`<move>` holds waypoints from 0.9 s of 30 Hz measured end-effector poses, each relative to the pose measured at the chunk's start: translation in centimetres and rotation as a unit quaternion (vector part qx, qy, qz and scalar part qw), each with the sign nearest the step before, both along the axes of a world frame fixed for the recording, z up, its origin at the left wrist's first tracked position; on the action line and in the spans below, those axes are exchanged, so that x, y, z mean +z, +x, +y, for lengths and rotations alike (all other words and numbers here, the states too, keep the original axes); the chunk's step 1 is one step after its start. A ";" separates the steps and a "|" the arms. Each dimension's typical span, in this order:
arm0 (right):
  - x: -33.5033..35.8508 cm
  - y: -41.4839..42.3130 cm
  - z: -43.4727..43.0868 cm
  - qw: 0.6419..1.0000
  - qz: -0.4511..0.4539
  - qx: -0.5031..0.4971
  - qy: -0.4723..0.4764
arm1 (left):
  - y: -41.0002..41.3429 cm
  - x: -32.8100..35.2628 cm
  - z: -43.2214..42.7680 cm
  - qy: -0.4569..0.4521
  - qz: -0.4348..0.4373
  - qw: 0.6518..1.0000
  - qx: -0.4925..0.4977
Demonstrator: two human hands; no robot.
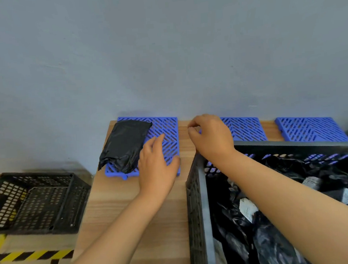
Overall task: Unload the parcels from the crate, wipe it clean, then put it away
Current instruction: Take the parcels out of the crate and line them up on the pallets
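Crate (pixel 196 202) lower right, mid-unloading; left hand (pixel 157 170) flat, open, right hand (pixel 210 137) loosely curled, empty; next, another parcel (pixel 279 238).

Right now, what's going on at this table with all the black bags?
A person is unloading black parcels from the big black crate on the wooden table. One parcel already lies on the leftmost blue grid mat; the left hand rests open beside it, the right hand hovers empty above the table. The crate is still full, so no wiping yet.

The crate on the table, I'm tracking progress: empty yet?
Not empty: the crate holds many black parcels still.
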State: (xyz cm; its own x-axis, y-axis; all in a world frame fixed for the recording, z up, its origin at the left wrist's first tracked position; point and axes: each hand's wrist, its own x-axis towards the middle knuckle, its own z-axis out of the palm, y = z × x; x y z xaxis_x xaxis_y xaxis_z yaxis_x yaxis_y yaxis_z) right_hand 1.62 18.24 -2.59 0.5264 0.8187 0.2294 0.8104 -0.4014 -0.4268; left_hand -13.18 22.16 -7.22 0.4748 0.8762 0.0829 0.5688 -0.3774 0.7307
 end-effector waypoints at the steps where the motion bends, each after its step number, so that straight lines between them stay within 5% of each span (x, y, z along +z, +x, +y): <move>1: 0.3 0.8 -1.2 1.000 0.003 0.001 0.008 | 0.0 0.6 -0.9 0.000 -0.017 1.000 -0.006; 8: 0.2 6.4 -12.3 0.999 0.027 0.001 0.021 | 1.7 3.2 -6.8 0.020 -0.086 0.995 -0.044; 13: -1.6 7.0 -16.4 0.992 -0.064 0.071 0.078 | 3.4 4.0 -9.8 0.055 -0.028 0.995 -0.073; 20: -4.8 5.8 -17.4 0.962 -0.073 0.160 -0.209 | 4.5 3.6 -11.7 0.103 0.109 0.984 -0.096; 27: -5.6 6.5 -17.0 0.976 -0.102 0.126 -0.145 | 4.6 3.7 -12.1 0.122 0.132 0.980 -0.084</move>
State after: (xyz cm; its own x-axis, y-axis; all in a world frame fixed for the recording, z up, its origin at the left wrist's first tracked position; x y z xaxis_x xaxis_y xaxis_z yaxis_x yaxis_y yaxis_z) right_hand 8.10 1.20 -8.22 0.2677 0.9623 0.0473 0.9552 -0.2586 -0.1440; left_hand -8.61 10.02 -3.49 0.6437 0.7533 0.1350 0.6409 -0.6270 0.4428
